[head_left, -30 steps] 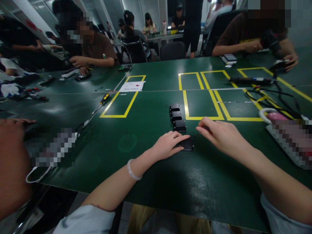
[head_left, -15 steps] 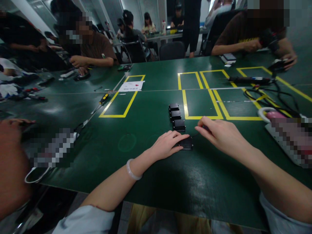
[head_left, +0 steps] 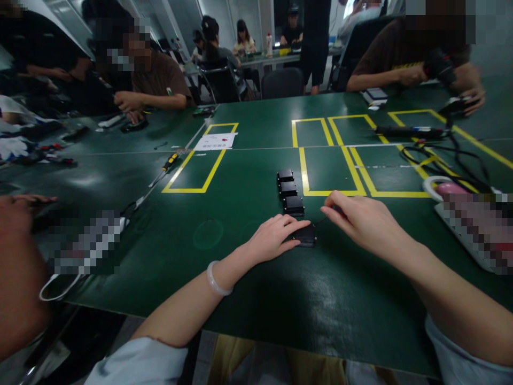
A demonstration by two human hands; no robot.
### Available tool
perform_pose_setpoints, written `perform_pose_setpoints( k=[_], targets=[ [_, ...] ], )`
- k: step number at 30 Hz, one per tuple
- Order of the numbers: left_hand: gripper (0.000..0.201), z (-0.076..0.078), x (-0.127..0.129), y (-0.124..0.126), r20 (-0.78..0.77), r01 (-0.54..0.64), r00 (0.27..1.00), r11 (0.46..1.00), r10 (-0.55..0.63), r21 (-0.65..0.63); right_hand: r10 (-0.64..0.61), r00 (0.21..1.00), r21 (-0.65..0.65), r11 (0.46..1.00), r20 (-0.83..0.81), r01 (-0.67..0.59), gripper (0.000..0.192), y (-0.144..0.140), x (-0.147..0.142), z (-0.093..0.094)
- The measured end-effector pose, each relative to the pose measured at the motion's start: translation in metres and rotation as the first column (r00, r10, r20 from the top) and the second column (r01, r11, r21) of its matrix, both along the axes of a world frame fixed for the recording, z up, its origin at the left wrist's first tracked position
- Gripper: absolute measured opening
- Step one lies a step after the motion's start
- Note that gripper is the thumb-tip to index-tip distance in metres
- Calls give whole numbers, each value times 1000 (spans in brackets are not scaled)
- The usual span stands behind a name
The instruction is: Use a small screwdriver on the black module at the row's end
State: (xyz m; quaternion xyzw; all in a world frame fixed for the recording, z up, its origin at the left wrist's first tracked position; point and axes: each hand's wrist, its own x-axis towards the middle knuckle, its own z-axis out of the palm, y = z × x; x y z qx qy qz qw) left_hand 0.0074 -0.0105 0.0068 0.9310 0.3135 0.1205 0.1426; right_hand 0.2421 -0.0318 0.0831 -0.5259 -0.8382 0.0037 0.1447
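Observation:
On the green table, a small black box [head_left: 306, 236] lies flat with small bright fittings at its corners. My left hand [head_left: 276, 233] steadies it from the left, index finger at its far edge and thumb at its near one. My right hand [head_left: 352, 215], to the right, pinches a thin dark rod-like tool [head_left: 321, 220] whose tip meets the box's far right corner; the rest of the tool is hidden by the fingers. Just beyond, three similar black boxes [head_left: 294, 205] stand in a row leading away from me.
Yellow tape [head_left: 332, 193] marks rectangles on the table. A screwdriver [head_left: 170, 161] and a paper sheet [head_left: 216, 141] lie left of centre. At right are a corded black tool [head_left: 412, 131] and a blurred-out tray [head_left: 473, 235]. Co-workers sit across; a person's arm [head_left: 20, 272] is at my left.
Both hands keep nearly the same place on the box and tool. The view has shifted very slightly.

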Motion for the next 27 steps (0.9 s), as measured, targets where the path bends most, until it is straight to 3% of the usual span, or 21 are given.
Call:
perform_pose_setpoints(
  k=[5,13,19,27],
  targets=[
    [49,-2,0,0,4,0,1000,1000,0,2,-29,999,-7,1000,-13,29,15,-2,-2,2],
    [49,-1,1,0,2,0,1000,1000,0,-1,-19,1000,-8,1000,-3,19,22,-1,-1,1],
    [49,0,1,0,-3,-1,1000,1000,1,-4,-11,999,-2,1000,-39,11,13,-2,-3,4],
    [49,1,1,0,-5,-1,1000,1000,1,-8,11,1000,-25,1000,-10,-11,21,-1,-1,2]
  ],
)
